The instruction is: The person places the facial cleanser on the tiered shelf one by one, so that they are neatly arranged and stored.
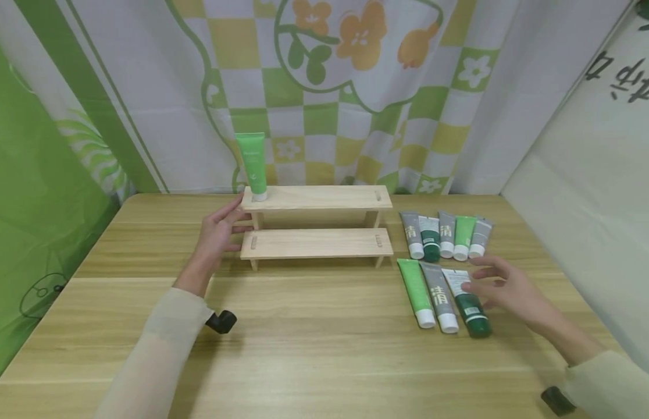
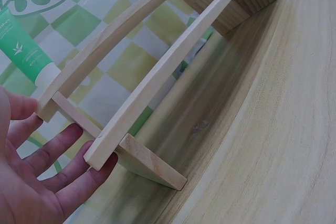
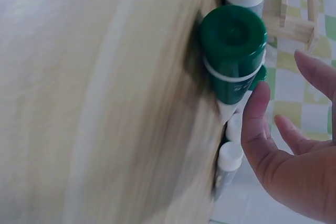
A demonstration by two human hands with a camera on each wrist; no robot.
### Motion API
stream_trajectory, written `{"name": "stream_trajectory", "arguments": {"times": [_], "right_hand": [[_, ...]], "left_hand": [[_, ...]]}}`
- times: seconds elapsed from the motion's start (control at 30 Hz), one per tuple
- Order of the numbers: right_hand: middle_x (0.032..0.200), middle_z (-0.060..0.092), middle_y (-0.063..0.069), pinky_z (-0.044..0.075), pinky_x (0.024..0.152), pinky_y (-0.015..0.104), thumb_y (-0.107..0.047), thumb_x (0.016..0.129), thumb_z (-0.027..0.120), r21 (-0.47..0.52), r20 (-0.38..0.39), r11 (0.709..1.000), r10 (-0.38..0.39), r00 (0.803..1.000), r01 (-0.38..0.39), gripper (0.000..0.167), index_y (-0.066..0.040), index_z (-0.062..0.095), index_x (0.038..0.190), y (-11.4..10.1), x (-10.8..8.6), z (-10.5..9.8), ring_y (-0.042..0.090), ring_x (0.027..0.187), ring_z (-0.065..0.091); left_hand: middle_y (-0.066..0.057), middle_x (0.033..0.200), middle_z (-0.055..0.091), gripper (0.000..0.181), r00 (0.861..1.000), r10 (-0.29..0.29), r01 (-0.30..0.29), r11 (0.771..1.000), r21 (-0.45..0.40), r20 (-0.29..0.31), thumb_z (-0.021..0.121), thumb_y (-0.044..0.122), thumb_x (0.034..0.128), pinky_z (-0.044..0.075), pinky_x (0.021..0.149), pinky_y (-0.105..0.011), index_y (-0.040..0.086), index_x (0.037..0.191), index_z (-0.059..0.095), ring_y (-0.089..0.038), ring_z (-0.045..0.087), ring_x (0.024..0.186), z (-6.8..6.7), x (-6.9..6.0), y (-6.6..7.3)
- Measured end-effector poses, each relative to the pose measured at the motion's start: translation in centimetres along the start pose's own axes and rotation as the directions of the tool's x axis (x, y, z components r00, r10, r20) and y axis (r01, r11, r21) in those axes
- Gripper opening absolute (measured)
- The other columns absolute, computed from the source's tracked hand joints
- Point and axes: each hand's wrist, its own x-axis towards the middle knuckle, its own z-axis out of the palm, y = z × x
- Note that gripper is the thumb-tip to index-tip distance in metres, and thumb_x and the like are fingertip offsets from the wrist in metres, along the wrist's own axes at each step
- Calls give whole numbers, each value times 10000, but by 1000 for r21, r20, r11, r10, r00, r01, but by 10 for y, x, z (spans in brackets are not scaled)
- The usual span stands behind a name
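Observation:
My left hand (image 1: 211,235) touches the left end of the two-tier wooden rack (image 1: 316,243), its fingers spread along the ends of both boards in the left wrist view. A light green tube (image 1: 253,164) stands cap down at the left of the upper board. My right hand (image 1: 513,294) hovers with bent, parted fingers beside the white and dark green tube (image 1: 468,305), which lies at the right of the front row; in the right wrist view its green cap (image 3: 233,32) is near the thumb, and nothing is held. Left of it lie a grey tube (image 1: 439,297) and a green tube (image 1: 416,291).
Behind the front row lies a back row of several tubes, among them a grey one (image 1: 412,234) and a green one (image 1: 464,237). A patterned curtain (image 1: 319,116) hangs behind the wooden table (image 1: 303,349). A white cloth (image 1: 581,157) hangs at the right.

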Motion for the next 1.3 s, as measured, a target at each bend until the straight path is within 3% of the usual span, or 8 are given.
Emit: {"name": "stream_trajectory", "arguments": {"times": [0.23,0.6,1.03,1.3], "right_hand": [[1331,444,404,610,700,402,-216,938,737,-14,30,997,70,997,-70,777,103,295,1491,11,-6,-5,336,1008,630],[1307,442,420,615,700,402,-194,950,725,39,89,984,168,982,-172,793,143,251,1489,18,-7,-8,287,819,698],[1240,507,330,613,734,401,-193,934,742,56,123,974,211,970,-219,769,160,300,1456,20,-2,-7,251,876,675],[1246,521,335,611,736,384,-238,920,760,7,139,969,245,960,-248,820,164,291,1458,17,1,-6,237,878,671]], "left_hand": [[-179,1427,525,474,1000,1,-1,1000,1,-2,420,388,1087,539,911,-535,365,1556,354,-369,549,1260,-1,2,-3],[-175,1419,533,470,1000,-2,2,1000,-7,-13,425,391,1085,529,923,-547,366,1551,363,-381,541,1270,-1,2,-1],[-179,1414,538,484,1000,8,-8,1000,4,-2,420,403,1086,552,887,-536,348,1561,349,-399,534,1270,-1,3,-1],[-178,1414,539,488,1000,9,-9,1000,12,-6,424,403,1085,559,874,-524,345,1563,346,-390,543,1260,0,3,-2]]}}
